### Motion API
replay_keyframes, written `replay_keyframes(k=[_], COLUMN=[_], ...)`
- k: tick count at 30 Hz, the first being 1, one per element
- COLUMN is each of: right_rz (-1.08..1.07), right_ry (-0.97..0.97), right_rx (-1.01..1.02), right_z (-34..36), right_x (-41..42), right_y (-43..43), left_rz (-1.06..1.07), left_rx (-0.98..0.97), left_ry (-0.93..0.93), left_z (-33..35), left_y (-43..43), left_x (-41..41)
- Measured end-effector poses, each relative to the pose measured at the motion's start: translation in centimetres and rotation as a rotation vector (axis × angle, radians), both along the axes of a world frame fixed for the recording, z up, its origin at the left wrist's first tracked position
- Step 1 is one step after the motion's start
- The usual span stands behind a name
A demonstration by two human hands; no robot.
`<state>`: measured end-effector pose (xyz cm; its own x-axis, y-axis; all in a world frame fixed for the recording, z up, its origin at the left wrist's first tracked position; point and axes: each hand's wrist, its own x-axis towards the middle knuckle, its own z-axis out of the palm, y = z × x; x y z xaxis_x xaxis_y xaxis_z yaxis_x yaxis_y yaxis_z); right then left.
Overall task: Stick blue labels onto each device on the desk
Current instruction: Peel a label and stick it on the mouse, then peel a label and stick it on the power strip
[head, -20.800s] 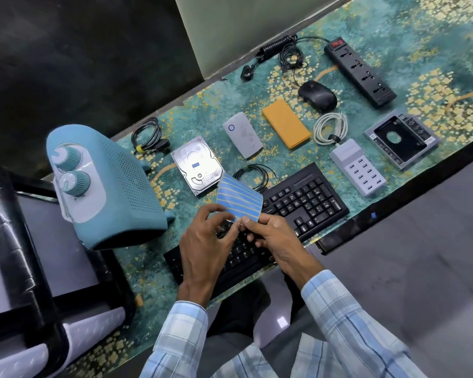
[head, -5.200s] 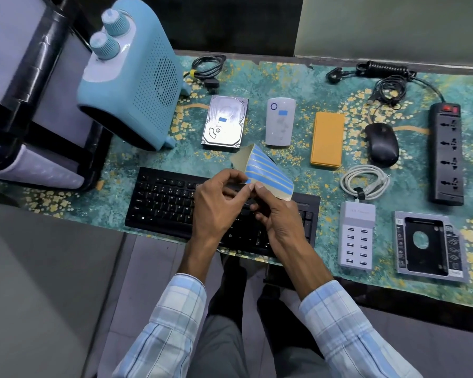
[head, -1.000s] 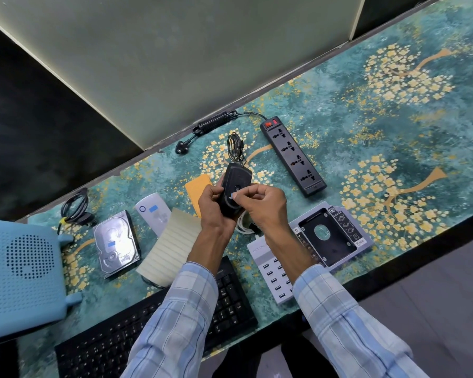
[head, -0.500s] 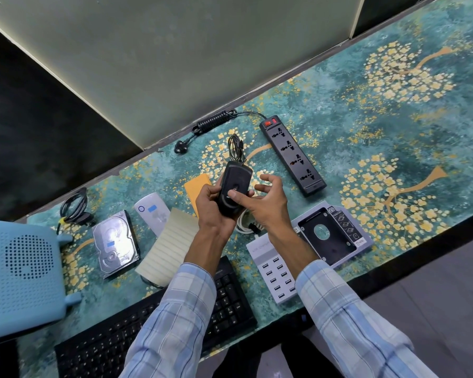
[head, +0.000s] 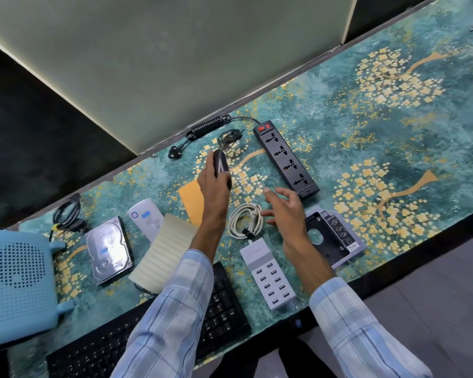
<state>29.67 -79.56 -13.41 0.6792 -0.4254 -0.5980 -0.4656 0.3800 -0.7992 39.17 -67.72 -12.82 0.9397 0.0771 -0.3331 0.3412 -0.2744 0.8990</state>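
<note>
Label sheet down — black mouse aloft, tilted

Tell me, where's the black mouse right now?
The mouse is mid-frame in the head view, gripped by the left hand, between the orange pad on the left and the black power strip on the right.

From where I stand, no word or number reads clearly. The hard drive carries a small blue label, blank as far as I can tell. The white box has a second label beside a blue ring mark. The caddy bears a sticker strip with little pictures and print too small to make out. A faint grey print line on the charger is illegible. The keyboard shows white key legends, too blurred to read.
</note>
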Motion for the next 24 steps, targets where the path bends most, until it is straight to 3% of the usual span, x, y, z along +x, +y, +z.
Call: replay_keyframes(k=[2,7,12,24], right_rz=[-0.003,-0.014,-0.009,0.001], right_ry=[0.005,0.006,0.007,-0.036], right_rx=[0.004,0.017,0.024,-0.024], right_z=[-0.2,-0.2,-0.2,0.9], right_x=[-0.5,-1.2,-2.0,-2.7], right_y=[-0.3,-0.8,-1.3,-0.2], left_rz=[-0.083,-0.188,-0.23,-0.333], left_rx=[0.24,0.555,0.606,0.582], left_ry=[-0.047,-0.047,0.026,-0.17], left_z=[-1.1,-2.4,-3.7,-3.0], left_y=[-1.1,-3.3,-3.4,-0.6], left_x=[0.0,-1.5,-0.7,-1.4])
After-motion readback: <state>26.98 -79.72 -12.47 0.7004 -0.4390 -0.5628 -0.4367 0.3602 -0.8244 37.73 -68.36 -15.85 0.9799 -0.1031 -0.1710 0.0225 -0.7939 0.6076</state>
